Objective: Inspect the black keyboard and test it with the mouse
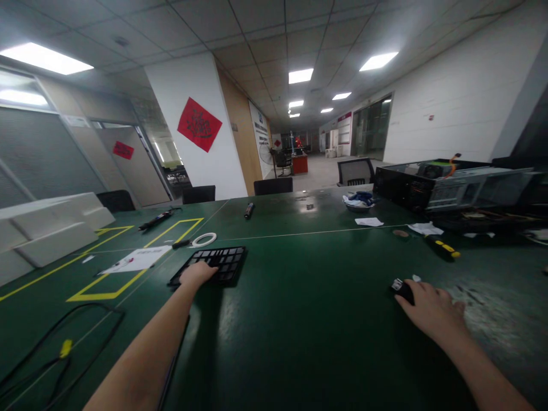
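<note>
My left hand [197, 274] lies over a black tray [233, 265] divided into several small compartments. Its fingers are bunched downward, and whether they grip the tray or a small part in it is hidden. Out to the right, my right hand [434, 311] is closed on a small black block [403, 291] with a pale, silvery end, held low at the green tabletop [308, 331]. A small whitish piece [416, 278] lies just beyond those fingers.
An open computer case [406, 188] stands at the right, a yellow-and-black tool [447, 248] before it. A bowl [358, 202] holds blue material. At left are white foam blocks [55, 242], paper [139, 258], a white ring [204, 240] and a black cable [92, 303].
</note>
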Demonstrator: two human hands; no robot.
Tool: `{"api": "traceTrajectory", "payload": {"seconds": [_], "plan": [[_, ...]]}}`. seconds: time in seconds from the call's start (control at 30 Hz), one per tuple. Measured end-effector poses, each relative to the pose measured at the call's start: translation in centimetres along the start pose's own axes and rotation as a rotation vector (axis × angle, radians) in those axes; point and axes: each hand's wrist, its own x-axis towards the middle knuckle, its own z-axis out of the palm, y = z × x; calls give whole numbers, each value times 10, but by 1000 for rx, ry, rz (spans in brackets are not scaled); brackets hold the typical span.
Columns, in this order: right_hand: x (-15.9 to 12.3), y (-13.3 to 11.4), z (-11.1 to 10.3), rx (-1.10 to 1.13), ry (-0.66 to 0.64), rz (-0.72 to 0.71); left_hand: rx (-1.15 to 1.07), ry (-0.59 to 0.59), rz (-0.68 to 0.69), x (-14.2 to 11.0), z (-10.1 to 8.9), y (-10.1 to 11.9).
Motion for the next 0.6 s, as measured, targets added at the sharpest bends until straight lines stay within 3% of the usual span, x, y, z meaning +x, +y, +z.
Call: {"api": "traceTrajectory", "payload": {"seconds": [0.13, 0.23, 0.37, 0.47, 0.6], "plan": [[0, -4, -7, -10, -19, -32, 90, -17, 43, -7, 4, 15], [-3, -14, -13, 173, -62, -86, 92, -17, 107, -28, 14, 36], [-15, -44, -23, 537, -250, -222, -30, -43, 344, -89, 43, 75], [-32, -68, -25, 681, -312, -341, -407, -69, 651, -149, 71, 102], [-53, -86, -20, 919, -356, -413, -668, -241, 842, -208, 102, 121]]}}
